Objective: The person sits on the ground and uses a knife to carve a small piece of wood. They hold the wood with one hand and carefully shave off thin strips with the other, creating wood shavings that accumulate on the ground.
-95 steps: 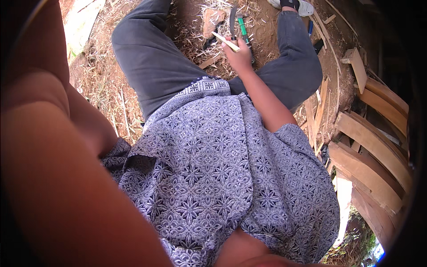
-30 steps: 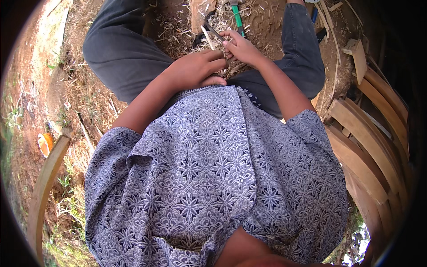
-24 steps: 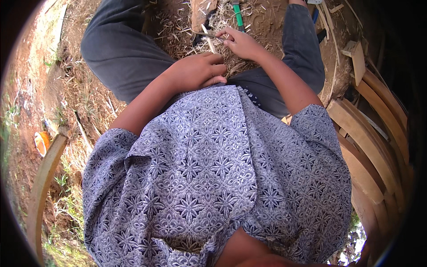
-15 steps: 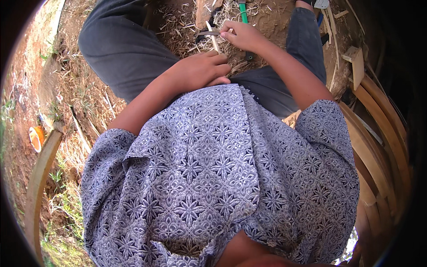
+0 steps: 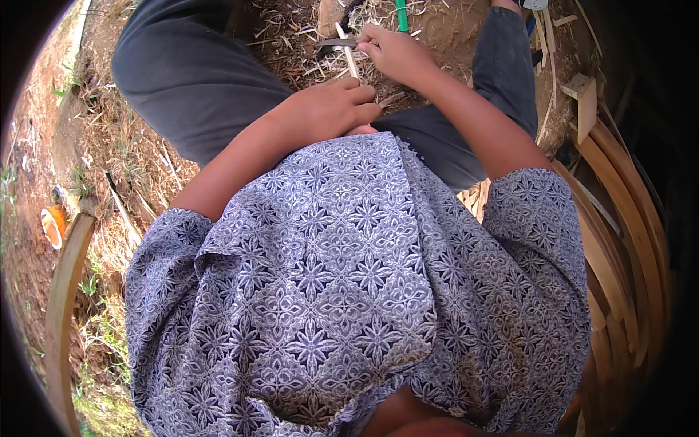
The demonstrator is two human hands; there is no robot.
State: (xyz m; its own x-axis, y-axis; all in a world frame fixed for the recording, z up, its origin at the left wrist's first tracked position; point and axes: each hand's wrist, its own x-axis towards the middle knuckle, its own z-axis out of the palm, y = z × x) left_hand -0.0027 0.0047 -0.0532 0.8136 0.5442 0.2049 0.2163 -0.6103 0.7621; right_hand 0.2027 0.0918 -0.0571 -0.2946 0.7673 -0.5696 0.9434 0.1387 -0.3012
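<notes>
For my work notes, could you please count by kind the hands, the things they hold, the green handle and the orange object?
Left hand and right hand: 2
Knife: 1
Pale stick: 1
Green handle: 1
Orange object: 1
Total: 6

A loose shirt [image 5: 313,291] that was patterned in bluish white and navy flowers, sleeves [image 5: 535,211] that were short and wide, trousers [image 5: 189,80] that were plain dark grey, hands [image 5: 328,109] that were bare
</notes>
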